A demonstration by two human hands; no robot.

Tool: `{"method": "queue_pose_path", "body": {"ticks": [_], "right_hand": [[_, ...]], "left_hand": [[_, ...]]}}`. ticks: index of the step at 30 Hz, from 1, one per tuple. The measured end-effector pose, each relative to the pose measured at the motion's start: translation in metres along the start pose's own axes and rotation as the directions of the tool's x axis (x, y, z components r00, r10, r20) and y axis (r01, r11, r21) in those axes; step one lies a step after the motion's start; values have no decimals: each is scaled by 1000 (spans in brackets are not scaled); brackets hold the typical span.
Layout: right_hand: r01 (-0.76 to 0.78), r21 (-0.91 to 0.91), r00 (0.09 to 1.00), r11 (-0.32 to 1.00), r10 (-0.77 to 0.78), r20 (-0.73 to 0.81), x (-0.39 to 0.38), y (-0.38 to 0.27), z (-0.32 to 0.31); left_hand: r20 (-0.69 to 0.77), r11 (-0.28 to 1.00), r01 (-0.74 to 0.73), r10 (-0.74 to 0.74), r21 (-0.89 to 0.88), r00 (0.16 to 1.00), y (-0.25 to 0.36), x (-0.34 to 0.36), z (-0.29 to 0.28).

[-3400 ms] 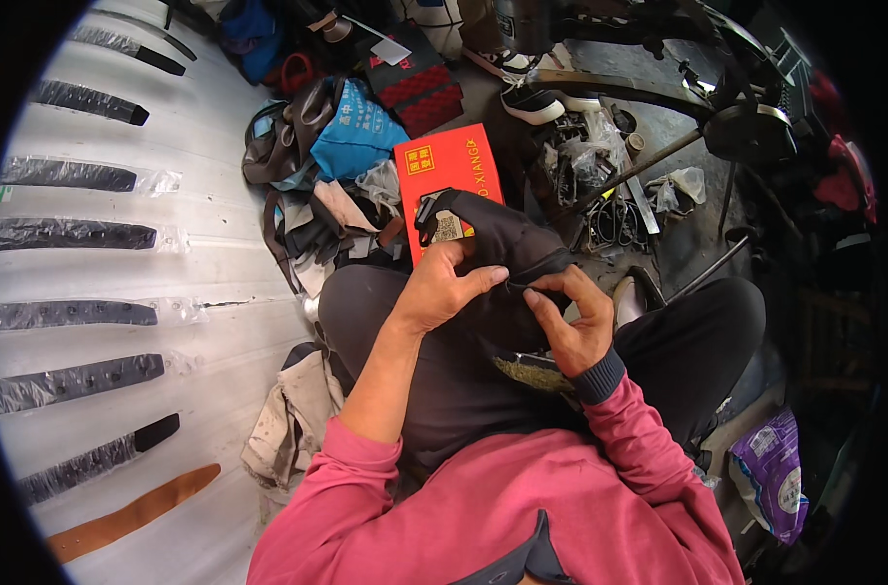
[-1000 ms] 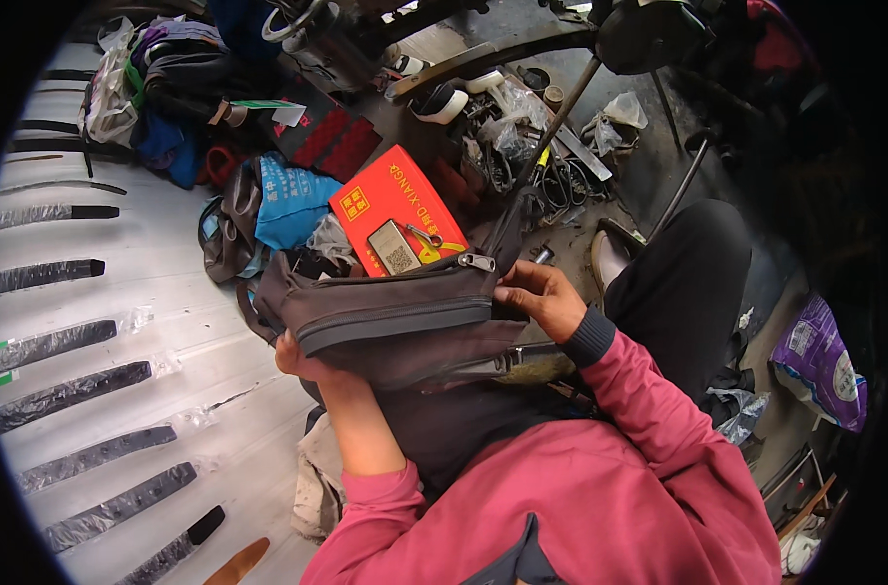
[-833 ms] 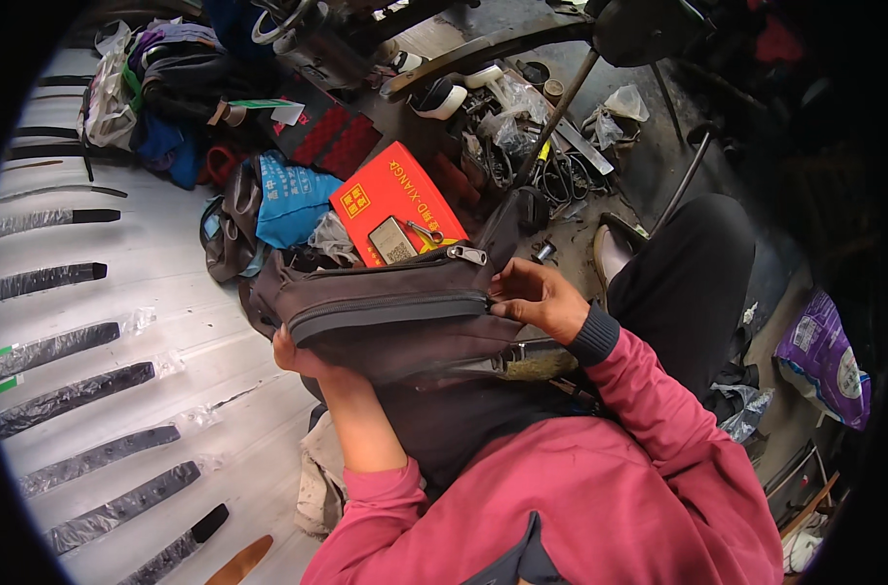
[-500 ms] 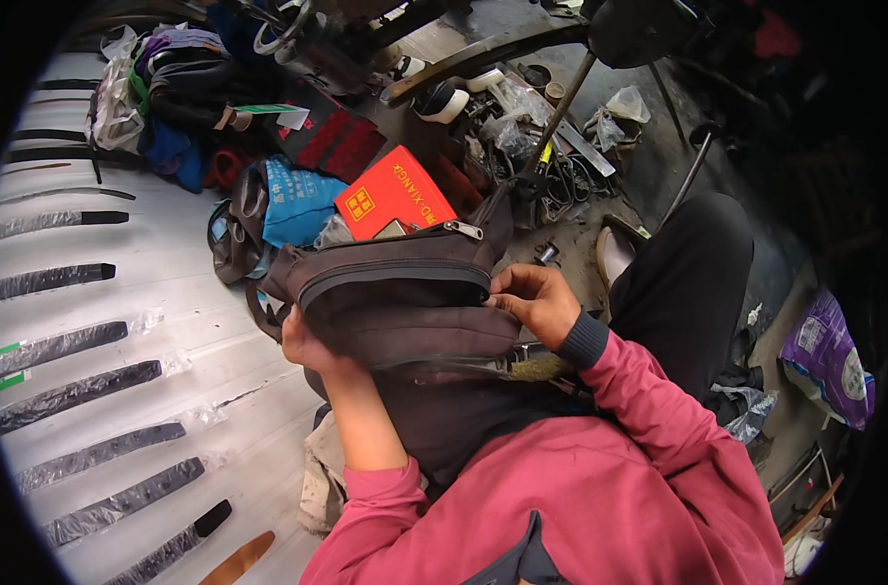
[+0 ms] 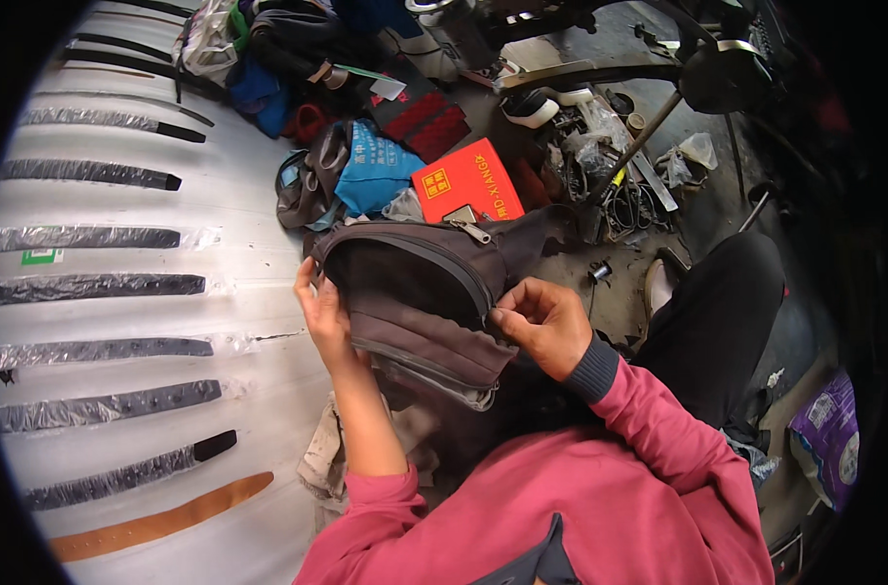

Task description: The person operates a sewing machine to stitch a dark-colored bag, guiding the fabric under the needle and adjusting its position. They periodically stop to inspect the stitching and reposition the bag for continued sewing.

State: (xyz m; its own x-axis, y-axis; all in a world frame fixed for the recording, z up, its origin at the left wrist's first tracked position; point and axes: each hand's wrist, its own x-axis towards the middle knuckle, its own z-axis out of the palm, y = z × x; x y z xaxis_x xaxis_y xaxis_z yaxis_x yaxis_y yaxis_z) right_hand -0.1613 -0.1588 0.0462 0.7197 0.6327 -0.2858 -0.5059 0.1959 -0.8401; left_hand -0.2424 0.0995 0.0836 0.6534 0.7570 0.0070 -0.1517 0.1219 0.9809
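Note:
A dark brown waist bag (image 5: 420,341) lies across my lap, its main zipped mouth gaping and the inside in dark shadow. At the bag's left end my left hand (image 5: 325,314) grips the edge, with fingers up along the side. My right hand (image 5: 553,327) pinches the right end of the zip opening between thumb and forefinger; the small bit between them is hidden. A metal zip pull (image 5: 471,230) hangs on the bag's far side. Just beyond it stands a red box (image 5: 478,175) with yellow print.
Several plastic-wrapped dark belts and a tan belt (image 5: 171,515) lie on the pale surface at left. A blue bag (image 5: 376,171) and heaped clothes sit far left. Dark machinery (image 5: 722,78) stands at far right, near loose tools (image 5: 629,210). A purple packet (image 5: 826,439) lies right.
The view has swung, so surroundings sit further right and the belts appear higher. The bag is tilted and its mouth gapes wider. My left fingers are higher along its left edge; the right pinch stays.

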Motion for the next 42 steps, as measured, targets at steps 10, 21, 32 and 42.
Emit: {"method": "queue_pose_path", "body": {"ticks": [10, 21, 32, 42], "right_hand": [[99, -79, 995, 992, -99, 7, -4, 6, 12], [150, -154, 989, 977, -146, 34, -10, 0, 7], [429, -576, 888, 696, -443, 127, -7, -3, 10], [451, -604, 873, 657, -467, 143, -5, -6, 17]], "left_hand": [[612, 489, -569, 87, 662, 786, 69, -81, 60], [619, 401, -530, -128, 747, 775, 47, -70, 82], [575, 765, 233, -616, 601, 538, 22, -39, 61], [626, 752, 419, -657, 508, 420, 28, -27, 54]]}}
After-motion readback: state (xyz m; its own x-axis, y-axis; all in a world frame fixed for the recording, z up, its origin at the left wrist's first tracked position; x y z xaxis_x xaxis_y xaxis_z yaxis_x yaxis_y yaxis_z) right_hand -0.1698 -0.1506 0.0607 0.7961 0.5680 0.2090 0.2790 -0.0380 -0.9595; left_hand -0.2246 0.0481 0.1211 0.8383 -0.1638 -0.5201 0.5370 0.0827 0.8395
